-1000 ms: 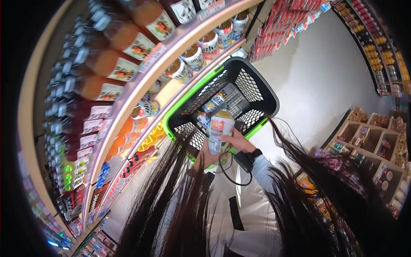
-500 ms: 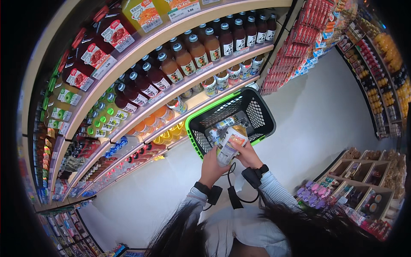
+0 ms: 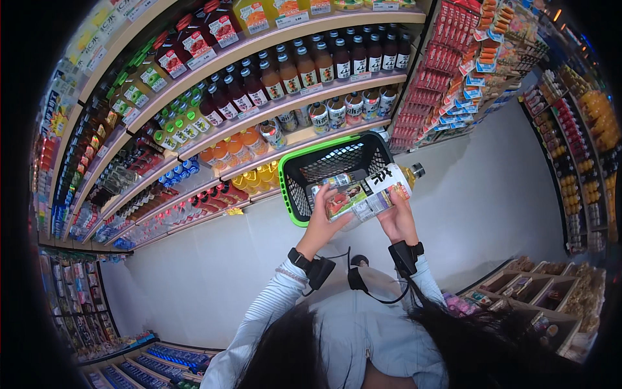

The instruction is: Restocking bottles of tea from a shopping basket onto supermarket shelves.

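A large bottle with a dark cap, yellowish contents and a white printed wrap label lies tilted between my hands, its cap pointing to the upper right. My left hand grips the base end, thumb and fingers around it. Nearer the cap, my right hand closes on the label from below. Beneath the bottle stands a black shopping basket with a bright green rim, partly covered by the bottle. Inside the basket lies a smaller labelled bottle; the rest of its contents is mostly hidden.
A long drinks shelf with several rows of bottles runs along the left and far side. Hanging red snack packs mark its far right end. A wooden divided display stands at the lower right, and more shelving lines the far right.
The bottle has turned from nearly upright to lying across, its cap end now to the right. My hands have moved apart along it, and my view has shifted slightly.
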A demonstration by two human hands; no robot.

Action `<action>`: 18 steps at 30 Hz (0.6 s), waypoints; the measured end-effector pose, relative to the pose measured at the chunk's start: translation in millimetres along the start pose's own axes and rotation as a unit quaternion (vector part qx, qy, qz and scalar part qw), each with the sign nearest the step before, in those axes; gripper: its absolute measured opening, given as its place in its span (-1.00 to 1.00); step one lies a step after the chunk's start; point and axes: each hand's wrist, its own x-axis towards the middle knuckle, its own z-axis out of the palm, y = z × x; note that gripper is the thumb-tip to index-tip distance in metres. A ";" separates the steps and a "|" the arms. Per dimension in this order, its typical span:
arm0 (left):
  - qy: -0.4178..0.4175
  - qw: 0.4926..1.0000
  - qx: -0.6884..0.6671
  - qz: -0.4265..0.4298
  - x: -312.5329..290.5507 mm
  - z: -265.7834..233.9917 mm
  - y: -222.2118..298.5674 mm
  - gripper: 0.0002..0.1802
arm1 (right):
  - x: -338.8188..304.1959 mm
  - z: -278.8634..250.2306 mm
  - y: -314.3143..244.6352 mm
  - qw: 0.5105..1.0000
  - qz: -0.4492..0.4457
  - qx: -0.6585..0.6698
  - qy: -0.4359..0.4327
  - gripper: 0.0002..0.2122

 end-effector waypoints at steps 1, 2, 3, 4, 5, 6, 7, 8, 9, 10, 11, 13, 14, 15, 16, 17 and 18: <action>-0.029 0.998 -0.049 -0.037 -5.5 4.7 5.7 -0.31 | -5.2 0.3 -5.2 1.000 -0.010 0.006 -0.011 -0.57; -0.026 0.998 -0.049 -0.038 -11.7 9.4 11.9 -0.31 | -9.9 1.8 -10.3 0.999 -0.019 0.012 -0.023 -0.57; -0.053 0.964 -0.224 -0.135 -17.6 13.5 19.6 -0.36 | -14.2 4.6 -15.7 0.999 -0.023 -0.035 -0.020 -0.50; -0.075 0.889 -0.392 -0.225 -23.9 17.7 29.6 -0.39 | -19.7 8.3 -20.0 0.999 -0.019 -0.036 -0.021 -0.50; -0.095 0.901 -0.359 -0.223 -28.9 19.5 25.4 -0.34 | -24.3 11.8 -23.7 0.998 -0.021 -0.047 -0.044 -0.49; -0.091 0.901 -0.360 -0.223 -30.6 20.5 27.4 -0.34 | -27.8 15.9 -27.5 0.996 -0.023 -0.058 -0.067 -0.47; -0.092 0.898 -0.367 -0.223 -31.4 22.3 32.3 -0.32 | -32.5 21.9 -33.2 0.995 -0.018 -0.074 -0.069 -0.45; -0.092 0.895 -0.374 -0.223 -32.8 24.7 38.4 -0.30 | -33.3 22.7 -35.8 0.992 -0.029 -0.085 -0.092 -0.43; -0.068 0.903 -0.358 -0.229 -36.4 30.6 46.6 -0.33 | -37.2 25.9 -39.4 0.989 -0.022 -0.088 -0.114 -0.42; -0.055 0.911 -0.344 -0.221 -38.3 33.0 48.5 -0.39 | -39.8 30.8 -43.6 0.986 -0.016 -0.092 -0.136 -0.41; -0.044 0.916 -0.339 -0.211 -42.0 34.6 52.5 -0.45 | -42.2 33.3 -45.8 0.986 -0.011 -0.092 -0.136 -0.41; -0.030 0.920 -0.336 -0.200 -49.0 38.8 61.4 -0.51 | -47.1 37.7 -49.3 0.984 -0.006 -0.068 -0.166 -0.47; -0.015 0.930 -0.331 -0.161 -52.0 40.8 64.5 -0.54 | -49.6 39.7 -52.3 0.984 -0.003 -0.069 -0.166 -0.47; 0.001 0.937 -0.326 -0.122 -54.7 42.7 66.9 -0.54 | -52.0 40.7 -55.9 0.984 0.008 -0.047 -0.174 -0.47; 0.006 0.938 -0.326 -0.120 -56.5 43.6 68.9 -0.54 | -53.3 41.1 -57.4 0.983 0.020 -0.025 -0.183 -0.47; 0.034 0.961 -0.266 -0.071 -57.8 45.6 70.3 -0.50 | -53.0 34.0 -55.4 0.985 0.002 -0.031 -0.171 -0.46; 0.062 0.977 -0.204 -0.023 -58.8 47.5 72.5 -0.45 | -54.8 31.1 -56.3 0.984 0.006 -0.031 -0.173 -0.46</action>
